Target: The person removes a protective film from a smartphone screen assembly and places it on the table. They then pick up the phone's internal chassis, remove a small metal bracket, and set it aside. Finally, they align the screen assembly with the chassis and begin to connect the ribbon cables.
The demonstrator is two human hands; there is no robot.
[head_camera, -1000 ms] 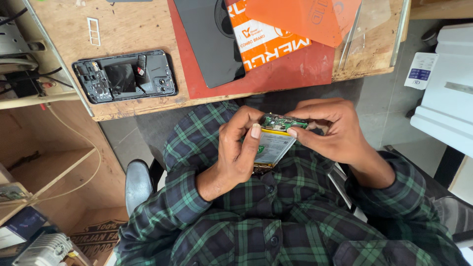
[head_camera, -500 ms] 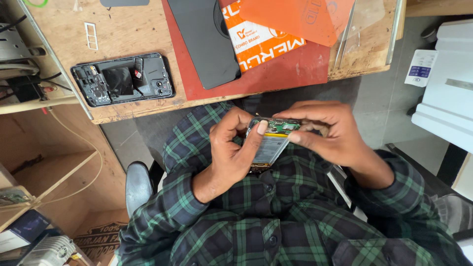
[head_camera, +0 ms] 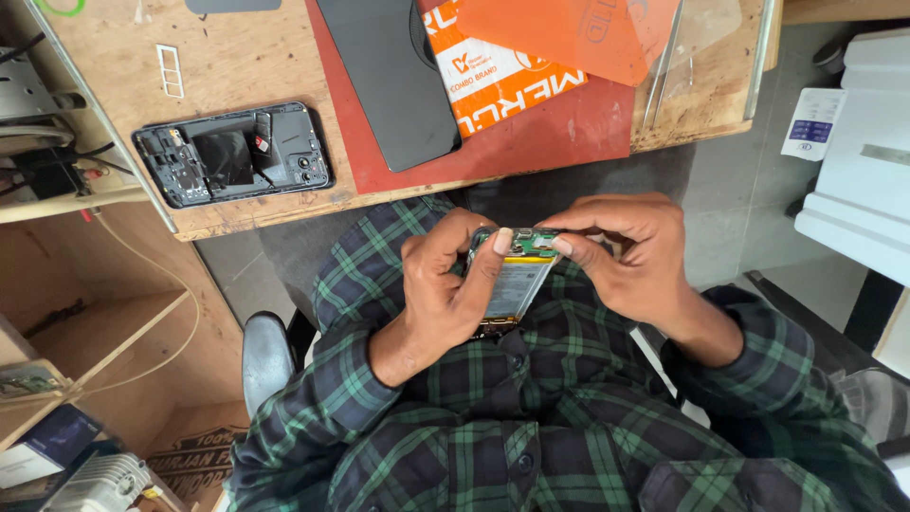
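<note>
An opened phone body [head_camera: 512,280], with a green circuit board at its top and a pale battery below, rests over my lap. My left hand [head_camera: 441,294] grips its left side, thumb pressed on the board's upper left corner. My right hand [head_camera: 630,256] holds the top right end, thumb and forefinger pinching the board. On the wooden table [head_camera: 237,71] a second phone frame [head_camera: 232,154] lies open, its black inner parts showing, well apart from both hands.
A red mat [head_camera: 559,133] covers the table's near edge, with a black phone back cover [head_camera: 389,76], an orange-and-white packet [head_camera: 498,81] and an orange sheet [head_camera: 569,33] on it. White equipment [head_camera: 858,199] stands at right. Wooden shelves [head_camera: 85,332] with cables sit at left.
Both hands and the opened phone have stayed over my lap; my fingers have shifted slightly on the circuit board end. The view has drifted a little.
</note>
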